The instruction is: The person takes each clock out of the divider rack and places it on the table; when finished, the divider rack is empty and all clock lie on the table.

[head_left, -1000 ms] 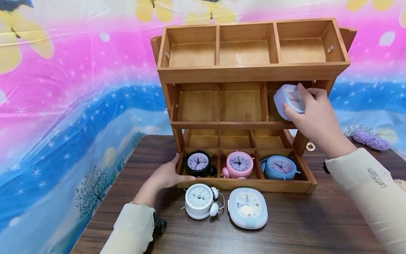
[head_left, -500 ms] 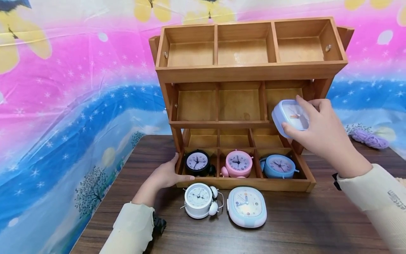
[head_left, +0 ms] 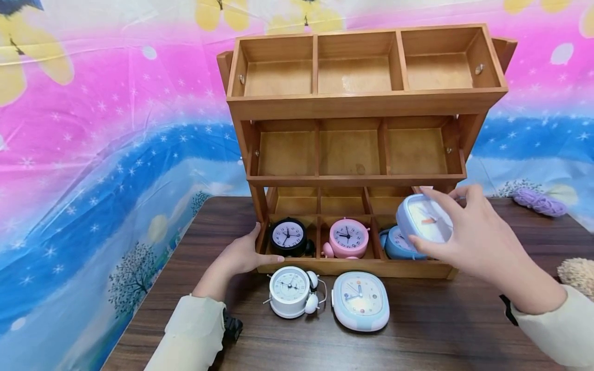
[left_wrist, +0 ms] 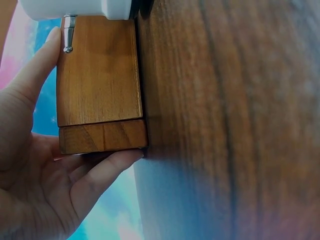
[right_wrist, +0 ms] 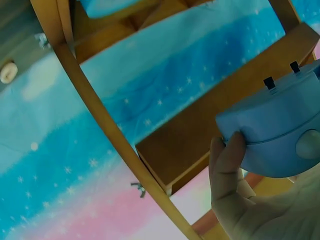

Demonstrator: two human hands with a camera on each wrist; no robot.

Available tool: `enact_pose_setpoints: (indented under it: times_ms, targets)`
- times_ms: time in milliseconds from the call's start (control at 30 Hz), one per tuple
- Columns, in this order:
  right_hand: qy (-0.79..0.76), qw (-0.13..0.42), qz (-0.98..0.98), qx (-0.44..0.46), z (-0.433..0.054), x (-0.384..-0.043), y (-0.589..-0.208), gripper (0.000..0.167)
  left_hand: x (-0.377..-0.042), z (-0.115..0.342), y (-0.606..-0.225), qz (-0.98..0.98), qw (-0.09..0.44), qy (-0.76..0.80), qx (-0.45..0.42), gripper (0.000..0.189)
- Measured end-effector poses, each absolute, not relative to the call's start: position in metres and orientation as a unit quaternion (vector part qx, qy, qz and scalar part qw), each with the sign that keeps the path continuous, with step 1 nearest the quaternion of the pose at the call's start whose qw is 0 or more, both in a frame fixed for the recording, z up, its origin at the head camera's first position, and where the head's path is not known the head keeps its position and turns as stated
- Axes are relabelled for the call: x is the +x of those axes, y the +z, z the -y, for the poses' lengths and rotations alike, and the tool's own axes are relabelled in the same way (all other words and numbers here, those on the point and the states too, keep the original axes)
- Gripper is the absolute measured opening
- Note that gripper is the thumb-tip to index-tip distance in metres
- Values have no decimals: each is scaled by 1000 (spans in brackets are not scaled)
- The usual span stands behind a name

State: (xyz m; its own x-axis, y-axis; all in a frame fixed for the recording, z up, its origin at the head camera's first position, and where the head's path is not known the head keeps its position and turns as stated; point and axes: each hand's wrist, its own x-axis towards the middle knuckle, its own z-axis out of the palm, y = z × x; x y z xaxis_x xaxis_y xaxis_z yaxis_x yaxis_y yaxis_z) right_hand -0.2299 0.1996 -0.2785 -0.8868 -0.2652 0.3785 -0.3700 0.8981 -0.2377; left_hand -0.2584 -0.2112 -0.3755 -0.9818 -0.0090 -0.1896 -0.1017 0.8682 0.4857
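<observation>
1. Nearest, on the dark wood table (head_left: 417,335), lie a white twin-bell clock (head_left: 290,291) and a pale blue flat clock (head_left: 361,301).
2. The left hand (head_left: 241,256) rests with straight fingers against the wooden rack's (head_left: 366,105) lower left corner.
3. The right hand (head_left: 473,242) grips a lavender square clock (head_left: 423,220) in front of the bottom tier's right compartment, over a blue clock (head_left: 394,245).
4. Beside it stand a black clock (head_left: 289,236) and a pink clock (head_left: 349,237).
5. The dial markings are too small to read.
</observation>
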Motion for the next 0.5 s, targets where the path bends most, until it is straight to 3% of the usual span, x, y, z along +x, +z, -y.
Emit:
enact_pose_setpoints:
  times_ms: [167,500]
  targets:
    - [153,173,958,169,-203,-219,-297,86,-259,211,-376,-962,91,255,-27,117]
    - [145,116,970,158,-209,-202,-320,90,-257,211,-373,-961,98,258,-27,116]
